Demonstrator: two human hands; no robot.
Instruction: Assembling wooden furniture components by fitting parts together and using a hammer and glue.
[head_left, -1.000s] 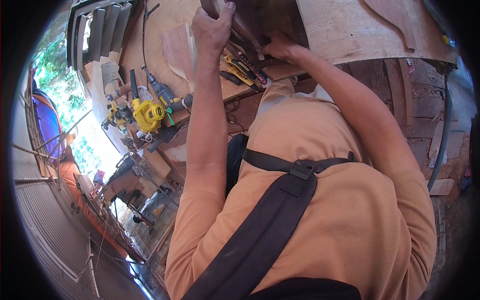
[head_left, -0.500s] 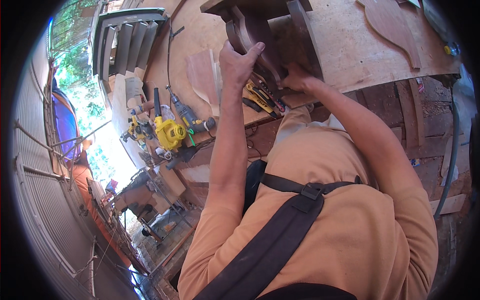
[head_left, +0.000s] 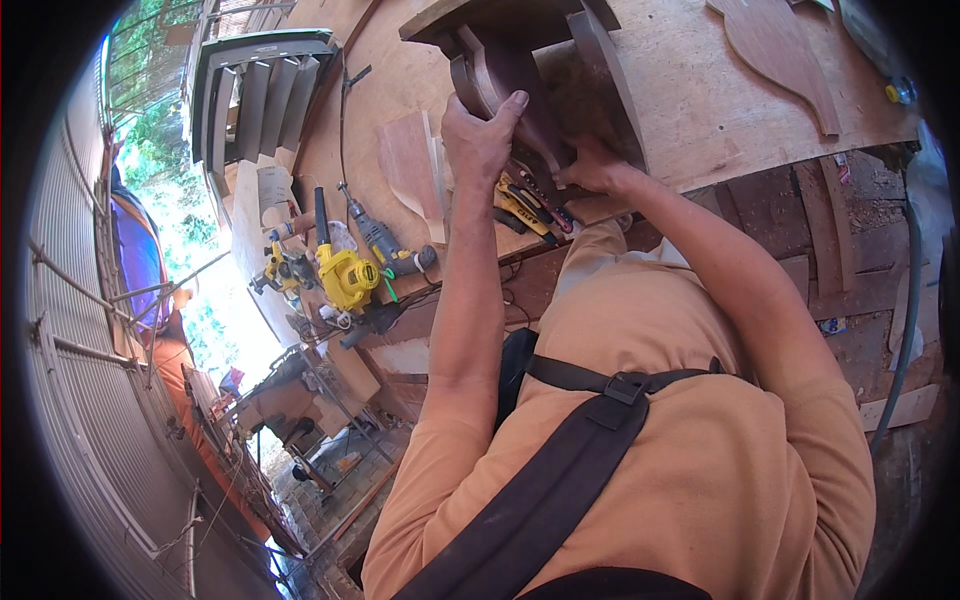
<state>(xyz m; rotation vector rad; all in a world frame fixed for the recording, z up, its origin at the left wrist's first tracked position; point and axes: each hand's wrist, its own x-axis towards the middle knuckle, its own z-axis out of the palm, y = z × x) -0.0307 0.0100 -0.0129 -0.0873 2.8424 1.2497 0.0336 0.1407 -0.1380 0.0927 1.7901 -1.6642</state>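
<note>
A dark brown wooden assembly (head_left: 612,85) lies on the workbench in front of me, with a board across its far end and side boards running toward me. My left hand (head_left: 482,135) is closed round the outside of its curved wooden panel (head_left: 520,92), thumb on top. Inside the frame, my right hand (head_left: 600,168) grips the near end of that same panel; part of its fingers is hidden. Just below the panel, between my forearms, are a yellow-and-black utility knife (head_left: 522,208) and some other slim tools, partly covered.
A yellow blower (head_left: 347,278) and a grey-blue drill (head_left: 380,240) lie on the workbench (head_left: 705,125) at left. Beside them is a light curved wood panel (head_left: 412,165). Another curved panel (head_left: 775,65) lies far right. A slatted dark frame (head_left: 262,95) stands far left.
Both hands keep their hold on the curved panel. My right hand has shifted slightly; the surroundings sit a little differently as the view moved slightly.
</note>
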